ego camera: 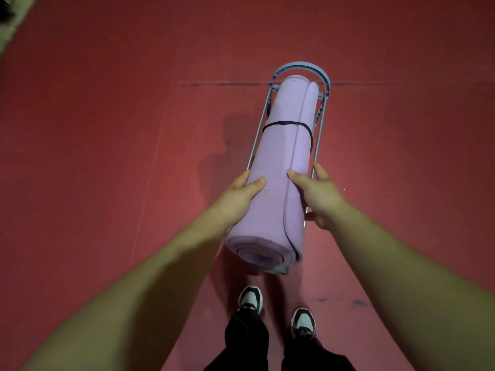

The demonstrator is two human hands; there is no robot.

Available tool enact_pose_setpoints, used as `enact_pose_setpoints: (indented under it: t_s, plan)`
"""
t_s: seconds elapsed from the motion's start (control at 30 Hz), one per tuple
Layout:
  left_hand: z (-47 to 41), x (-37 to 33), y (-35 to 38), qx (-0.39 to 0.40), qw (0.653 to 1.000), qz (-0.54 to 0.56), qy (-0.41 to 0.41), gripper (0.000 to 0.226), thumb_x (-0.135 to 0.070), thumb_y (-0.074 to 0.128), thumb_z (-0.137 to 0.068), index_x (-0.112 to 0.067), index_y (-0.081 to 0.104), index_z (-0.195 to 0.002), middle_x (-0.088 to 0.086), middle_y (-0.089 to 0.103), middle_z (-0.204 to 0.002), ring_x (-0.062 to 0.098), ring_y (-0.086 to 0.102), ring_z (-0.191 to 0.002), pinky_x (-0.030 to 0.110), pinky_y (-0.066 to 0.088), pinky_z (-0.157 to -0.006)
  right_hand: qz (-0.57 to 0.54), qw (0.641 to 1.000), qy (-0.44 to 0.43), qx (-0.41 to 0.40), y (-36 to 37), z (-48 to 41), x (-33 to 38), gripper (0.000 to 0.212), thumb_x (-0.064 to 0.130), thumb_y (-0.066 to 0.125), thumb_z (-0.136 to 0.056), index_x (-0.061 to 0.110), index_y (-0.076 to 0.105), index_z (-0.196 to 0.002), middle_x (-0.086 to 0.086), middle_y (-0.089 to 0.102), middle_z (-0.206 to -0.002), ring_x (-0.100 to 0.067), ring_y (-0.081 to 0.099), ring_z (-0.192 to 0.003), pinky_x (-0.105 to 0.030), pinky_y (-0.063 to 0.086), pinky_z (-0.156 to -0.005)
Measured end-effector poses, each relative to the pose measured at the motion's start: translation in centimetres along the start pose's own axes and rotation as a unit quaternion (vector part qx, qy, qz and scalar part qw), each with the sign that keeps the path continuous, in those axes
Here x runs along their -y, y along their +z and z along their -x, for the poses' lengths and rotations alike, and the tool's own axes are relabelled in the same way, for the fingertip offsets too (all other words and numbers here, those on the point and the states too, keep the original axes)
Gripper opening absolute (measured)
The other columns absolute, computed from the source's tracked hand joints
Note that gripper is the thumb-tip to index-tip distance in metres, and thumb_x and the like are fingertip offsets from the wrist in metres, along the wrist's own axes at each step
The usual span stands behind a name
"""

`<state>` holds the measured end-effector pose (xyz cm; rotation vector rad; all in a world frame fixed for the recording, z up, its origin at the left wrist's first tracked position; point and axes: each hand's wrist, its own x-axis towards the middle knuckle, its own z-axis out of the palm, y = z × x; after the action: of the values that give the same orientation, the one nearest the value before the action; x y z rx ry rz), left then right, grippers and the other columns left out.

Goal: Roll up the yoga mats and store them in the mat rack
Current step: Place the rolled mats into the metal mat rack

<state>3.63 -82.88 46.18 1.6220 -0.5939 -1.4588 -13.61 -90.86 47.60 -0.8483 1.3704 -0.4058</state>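
Note:
A rolled lilac yoga mat (281, 156) with a black strap around it stands inside a grey wire mat rack (301, 68), which rests on the red floor and reaches up toward me. The spiral end of the roll sticks out of the rack's near end. My left hand (238, 196) grips the mat's left side, thumb on top. My right hand (318, 194) holds the mat's right side, its fingers also around a thin rack rod. Most of the rack is hidden behind the mat.
Red floor mats (107, 156) with seams cover the ground all around. My two feet in black and white shoes (250, 298) stand just below the rack. A pale green strip (10, 25) shows at the top left corner.

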Motion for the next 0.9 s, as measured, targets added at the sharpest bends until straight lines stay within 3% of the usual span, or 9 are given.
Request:
enact_pose_setpoints:
  t_s: [0.13, 0.2, 0.4, 0.53, 0.73, 0.9]
  plan:
    - [-0.3, 0.3, 0.7, 0.0, 1.0, -0.001, -0.001, 0.047, -0.035, 0.065, -0.099, -0.024, 0.055, -0.144, -0.001, 0.07, -0.129, 0.017, 0.069, -0.115, 0.043, 0.052, -0.105, -0.01, 1.0, -0.002, -0.015, -0.2, -0.2, -0.1, 0.067, 0.038, 0.073, -0.091, 0.046, 0.034, -0.144, 0.017, 0.064, -0.106, -0.015, 0.067, -0.09, -0.036, 0.05, -0.067]
    - [-0.6, 0.4, 0.8, 0.004, 1.0, -0.003, 0.0, 0.043, -0.032, 0.062, -0.101, -0.024, 0.056, -0.142, -0.001, 0.071, -0.128, 0.018, 0.069, -0.114, 0.043, 0.053, -0.104, -0.01, 1.0, -0.005, -0.016, -0.2, -0.4, -0.3, 0.07, 0.04, 0.073, -0.091, 0.042, 0.033, -0.149, 0.018, 0.063, -0.105, -0.013, 0.066, -0.09, -0.036, 0.051, -0.067]
    - [-1.0, 0.6, 0.8, -0.001, 1.0, 0.012, 0.002, 0.038, -0.03, 0.064, -0.1, -0.023, 0.06, -0.137, 0.002, 0.073, -0.124, 0.023, 0.07, -0.112, 0.048, 0.053, -0.103, 0.004, 1.0, -0.006, 0.007, -0.4, -0.2, -0.8, 0.054, 0.047, 0.072, -0.09, 0.042, 0.043, -0.135, 0.015, 0.07, -0.112, -0.013, 0.071, -0.089, -0.035, 0.053, -0.067]
    - [-1.1, 0.7, 1.2, -0.007, 1.0, 0.02, 0.01, 0.044, -0.033, 0.067, -0.097, -0.021, 0.06, -0.138, 0.003, 0.072, -0.125, 0.023, 0.07, -0.113, 0.046, 0.054, -0.103, 0.0, 0.999, -0.033, 0.031, -0.5, -0.2, -1.3, 0.048, 0.044, 0.07, -0.092, 0.042, 0.048, -0.134, 0.014, 0.072, -0.117, -0.011, 0.074, -0.093, -0.029, 0.057, -0.055]
    - [-1.1, 0.6, 1.4, -0.012, 1.0, 0.011, 0.008, 0.04, -0.027, 0.063, -0.101, -0.021, 0.058, -0.14, -0.002, 0.072, -0.125, 0.015, 0.071, -0.109, 0.034, 0.055, -0.097, -0.007, 0.997, -0.064, 0.032, -0.4, -0.9, -2.1, 0.049, 0.043, 0.071, -0.093, 0.039, 0.048, -0.136, 0.012, 0.071, -0.122, -0.015, 0.072, -0.104, -0.039, 0.059, -0.077]
    - [-0.4, 0.2, 0.6, 0.018, 0.998, -0.05, 0.023, 0.047, -0.037, 0.064, -0.094, -0.029, 0.057, -0.14, -0.004, 0.071, -0.127, 0.017, 0.068, -0.116, 0.044, 0.052, -0.104, 0.023, 0.997, -0.071, 0.035, -0.8, -0.4, -1.3, 0.053, 0.036, 0.076, -0.09, 0.046, 0.045, -0.132, 0.009, 0.07, -0.123, -0.012, 0.072, -0.102, -0.029, 0.054, -0.069]
